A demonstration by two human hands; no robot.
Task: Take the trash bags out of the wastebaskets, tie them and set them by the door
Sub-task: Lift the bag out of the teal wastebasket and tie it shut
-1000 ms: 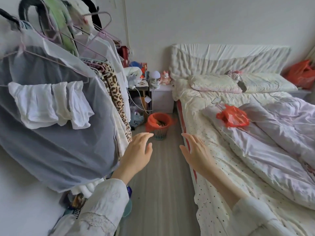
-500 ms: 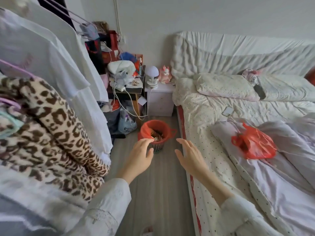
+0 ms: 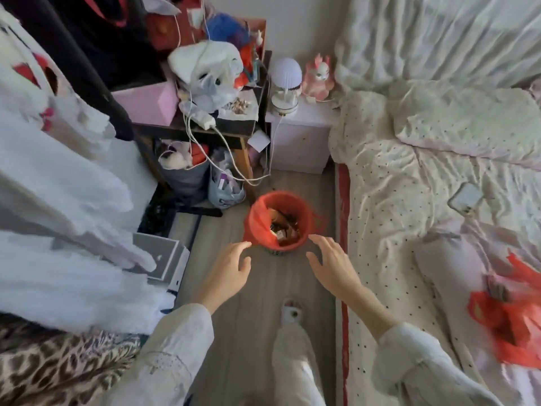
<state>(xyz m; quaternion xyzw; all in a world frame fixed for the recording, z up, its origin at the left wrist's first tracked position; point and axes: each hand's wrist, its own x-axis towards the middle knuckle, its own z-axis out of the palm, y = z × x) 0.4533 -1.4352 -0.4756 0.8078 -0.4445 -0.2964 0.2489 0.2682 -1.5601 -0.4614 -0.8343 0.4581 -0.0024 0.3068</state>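
Beside the red-lined wastebasket (image 3: 279,222), left hand (image 3: 227,272) and right hand (image 3: 333,266), empty, fingers spread.

The trash bag (image 3: 257,227) lining the wastebasket is orange-red, and I take it as my landmark. The floor (image 3: 240,288) under it is grey wood grain. Right of it, the bed sheet (image 3: 389,218) is cream with small dark dots, edged by a red mattress stripe (image 3: 343,200). Farther right lies another orange-red bag (image 3: 509,326). Behind it stand a white lamp (image 3: 285,80) and a pink figurine (image 3: 319,77). Left and nearer me hangs a leopard-print garment (image 3: 58,367). My sleeves (image 3: 175,356) are off-white.
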